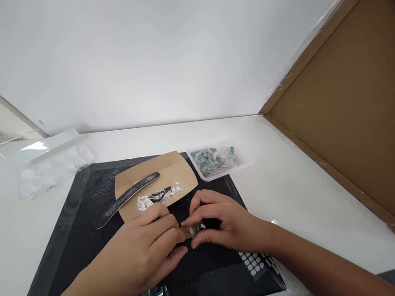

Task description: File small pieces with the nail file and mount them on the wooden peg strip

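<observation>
My left hand is closed at the middle of the black mat, fingertips pinching the left end of a small brownish piece with a pale glossy spot. From the right, my right hand curves its thumb and fingers around the other end of this piece. Its exact shape is partly hidden by the fingers. Just beyond my hands lies a tan paper sheet, bearing small white chips and dark slivers. A dark curved file rests across the sheet's left side.
A white tray of pale green and clear pieces stands behind my right hand. Clear compartment box at back left. A sheet of white dots lies by my right wrist. A cardboard panel rises at right.
</observation>
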`<action>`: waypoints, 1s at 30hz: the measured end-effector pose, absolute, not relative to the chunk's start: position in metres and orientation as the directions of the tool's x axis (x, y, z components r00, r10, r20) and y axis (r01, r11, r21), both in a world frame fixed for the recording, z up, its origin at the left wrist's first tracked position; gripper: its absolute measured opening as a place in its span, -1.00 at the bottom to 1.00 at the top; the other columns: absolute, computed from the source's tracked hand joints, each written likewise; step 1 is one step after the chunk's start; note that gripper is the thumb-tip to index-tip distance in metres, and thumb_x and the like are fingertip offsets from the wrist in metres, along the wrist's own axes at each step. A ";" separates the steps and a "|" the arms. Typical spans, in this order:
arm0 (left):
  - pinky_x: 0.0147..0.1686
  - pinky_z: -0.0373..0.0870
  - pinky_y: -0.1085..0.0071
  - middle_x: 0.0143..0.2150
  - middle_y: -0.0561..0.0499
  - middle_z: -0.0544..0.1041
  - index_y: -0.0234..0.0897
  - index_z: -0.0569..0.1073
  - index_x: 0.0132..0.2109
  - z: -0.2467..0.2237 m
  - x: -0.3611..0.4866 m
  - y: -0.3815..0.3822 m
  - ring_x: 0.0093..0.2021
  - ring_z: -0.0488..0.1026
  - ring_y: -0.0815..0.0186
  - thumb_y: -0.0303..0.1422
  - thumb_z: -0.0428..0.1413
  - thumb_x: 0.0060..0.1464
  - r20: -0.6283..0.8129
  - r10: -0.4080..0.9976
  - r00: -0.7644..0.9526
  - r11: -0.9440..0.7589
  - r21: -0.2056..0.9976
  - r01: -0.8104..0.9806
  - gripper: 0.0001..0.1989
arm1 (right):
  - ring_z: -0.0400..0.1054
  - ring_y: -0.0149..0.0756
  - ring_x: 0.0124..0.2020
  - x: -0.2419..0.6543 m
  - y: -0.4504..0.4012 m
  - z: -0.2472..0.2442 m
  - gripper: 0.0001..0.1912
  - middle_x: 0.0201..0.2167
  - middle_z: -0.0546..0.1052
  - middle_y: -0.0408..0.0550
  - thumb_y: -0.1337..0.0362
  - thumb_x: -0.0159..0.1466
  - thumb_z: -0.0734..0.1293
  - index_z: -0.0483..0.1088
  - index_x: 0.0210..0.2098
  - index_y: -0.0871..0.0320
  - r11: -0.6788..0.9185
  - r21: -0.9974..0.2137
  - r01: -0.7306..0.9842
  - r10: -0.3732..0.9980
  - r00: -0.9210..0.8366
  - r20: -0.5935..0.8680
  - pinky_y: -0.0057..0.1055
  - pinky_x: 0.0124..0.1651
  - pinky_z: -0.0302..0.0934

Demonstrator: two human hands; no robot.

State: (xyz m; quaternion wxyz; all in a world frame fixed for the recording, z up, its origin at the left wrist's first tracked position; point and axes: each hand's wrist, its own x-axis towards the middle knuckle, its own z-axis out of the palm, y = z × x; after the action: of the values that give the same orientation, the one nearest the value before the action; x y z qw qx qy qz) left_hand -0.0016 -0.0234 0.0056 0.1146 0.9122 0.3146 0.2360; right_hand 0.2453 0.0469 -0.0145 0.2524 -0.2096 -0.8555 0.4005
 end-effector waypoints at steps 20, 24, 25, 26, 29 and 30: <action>-0.01 0.43 0.16 -0.20 -0.04 0.55 -0.33 0.52 -0.06 0.002 0.000 -0.022 -0.15 0.40 0.20 -0.50 0.21 0.28 0.390 0.604 0.695 -0.797 0.311 0.518 -0.89 | 0.38 -0.30 -0.12 0.246 0.048 -0.018 -0.72 -0.19 0.47 -0.07 0.22 0.22 0.59 0.61 -0.11 0.15 0.605 -0.781 0.156 0.546 -0.795 0.265 -0.35 -0.03 0.30; 0.00 0.43 0.14 -0.19 -0.06 0.55 -0.33 0.53 -0.04 0.001 0.003 -0.022 -0.15 0.41 0.21 -0.50 0.18 0.30 0.384 0.612 0.691 -0.791 0.308 0.529 -0.89 | 0.38 -0.31 -0.12 0.247 0.048 -0.019 -0.72 -0.19 0.47 -0.08 0.20 0.24 0.58 0.61 -0.09 0.13 0.595 -0.787 0.163 0.543 -0.804 0.244 -0.35 -0.02 0.31; -0.01 0.44 0.14 -0.18 -0.06 0.54 -0.33 0.53 -0.04 0.001 0.004 -0.023 -0.15 0.41 0.20 -0.49 0.18 0.30 0.383 0.616 0.688 -0.788 0.309 0.533 -0.89 | 0.39 -0.31 -0.12 0.248 0.049 -0.020 -0.71 -0.18 0.47 -0.08 0.20 0.24 0.57 0.60 -0.07 0.12 0.590 -0.790 0.166 0.542 -0.807 0.235 -0.35 -0.01 0.31; -0.03 0.44 0.15 -0.18 -0.07 0.54 -0.33 0.53 -0.03 0.000 0.004 -0.023 -0.15 0.41 0.20 -0.49 0.18 0.30 0.382 0.619 0.686 -0.785 0.310 0.536 -0.88 | 0.39 -0.31 -0.11 0.248 0.049 -0.020 -0.70 -0.17 0.48 -0.07 0.19 0.25 0.57 0.60 -0.05 0.11 0.586 -0.793 0.167 0.539 -0.811 0.228 -0.35 -0.01 0.31; -0.11 0.44 0.20 -0.17 -0.08 0.54 -0.32 0.53 -0.03 0.000 0.006 -0.023 -0.15 0.40 0.20 -0.49 0.18 0.31 0.388 0.624 0.679 -0.782 0.304 0.544 -0.88 | 0.40 -0.31 -0.11 0.248 0.050 -0.021 -0.68 -0.17 0.49 -0.07 0.20 0.24 0.57 0.60 -0.02 0.10 0.578 -0.800 0.159 0.531 -0.819 0.220 -0.36 0.00 0.31; -0.14 0.44 0.22 -0.16 -0.08 0.54 -0.33 0.53 -0.03 -0.001 0.006 -0.022 -0.15 0.40 0.20 -0.50 0.17 0.31 0.392 0.623 0.677 -0.782 0.299 0.547 -0.88 | 0.40 -0.31 -0.11 0.248 0.050 -0.021 -0.67 -0.17 0.49 -0.08 0.20 0.24 0.58 0.60 -0.03 0.10 0.576 -0.802 0.155 0.530 -0.819 0.222 -0.36 0.00 0.31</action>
State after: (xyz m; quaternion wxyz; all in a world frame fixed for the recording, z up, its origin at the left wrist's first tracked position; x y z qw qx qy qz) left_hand 0.0064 -0.0224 -0.0006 0.0785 0.9123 0.3205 0.2424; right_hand 0.2481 0.0500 -0.0211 0.2256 -0.1995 -0.8586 0.4149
